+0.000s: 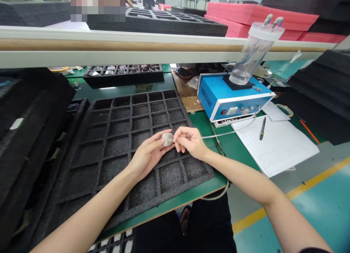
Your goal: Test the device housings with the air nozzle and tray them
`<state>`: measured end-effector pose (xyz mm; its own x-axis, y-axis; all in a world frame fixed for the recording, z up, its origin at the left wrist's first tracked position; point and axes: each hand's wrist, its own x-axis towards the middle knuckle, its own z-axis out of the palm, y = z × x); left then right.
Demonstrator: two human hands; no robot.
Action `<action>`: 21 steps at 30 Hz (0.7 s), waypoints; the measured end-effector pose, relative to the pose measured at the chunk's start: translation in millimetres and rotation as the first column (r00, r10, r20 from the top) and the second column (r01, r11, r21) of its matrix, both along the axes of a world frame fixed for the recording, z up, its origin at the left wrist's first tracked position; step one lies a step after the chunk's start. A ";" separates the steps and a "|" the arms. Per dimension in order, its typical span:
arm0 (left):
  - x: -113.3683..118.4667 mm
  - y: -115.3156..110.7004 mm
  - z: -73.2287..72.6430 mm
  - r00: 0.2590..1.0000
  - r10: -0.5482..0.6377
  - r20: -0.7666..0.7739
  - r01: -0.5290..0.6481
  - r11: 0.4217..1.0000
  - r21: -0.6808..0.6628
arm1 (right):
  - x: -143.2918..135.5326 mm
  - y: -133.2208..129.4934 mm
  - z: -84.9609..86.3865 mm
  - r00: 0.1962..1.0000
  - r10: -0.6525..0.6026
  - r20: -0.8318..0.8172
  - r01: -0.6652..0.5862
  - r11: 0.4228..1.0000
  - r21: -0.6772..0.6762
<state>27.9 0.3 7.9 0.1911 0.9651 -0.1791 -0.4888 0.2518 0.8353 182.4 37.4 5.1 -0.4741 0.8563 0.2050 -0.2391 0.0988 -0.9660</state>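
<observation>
Between the fingers and thumb of my left hand (pixel 149 152) is a small pale grey device (pixel 167 139), held over a black foam tray (pixel 172 176) with square compartments. My right hand (pixel 190 141) pinches the end of a clear thin tube (pixel 226 134) against the right side of the device. The tube runs right to the front of a blue machine (pixel 235 96). A clear cylinder (pixel 250 56) containing liquid stands tilted in view on top of that machine.
Papers (pixel 276 147) with a black pen (pixel 263 128) lie right of the tray. Stacked black foam (pixel 24 147) rises at the left. A filled tray (pixel 123 77) sits behind, under a white shelf edge (pixel 136 59). Pink foam (pixel 259 15) is on the shelf.
</observation>
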 end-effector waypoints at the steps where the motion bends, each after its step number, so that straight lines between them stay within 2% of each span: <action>1: 0.3 0.0 0.1 1.000 -0.001 0.001 0.001 1.000 0.000 | -0.1 0.0 0.1 1.000 -0.001 0.002 0.001 1.000 -0.001; 21: 0.2 0.0 0.7 1.000 -0.003 -0.015 0.003 1.000 -0.001 | -0.2 0.2 0.2 1.000 -0.001 0.021 0.001 1.000 -0.003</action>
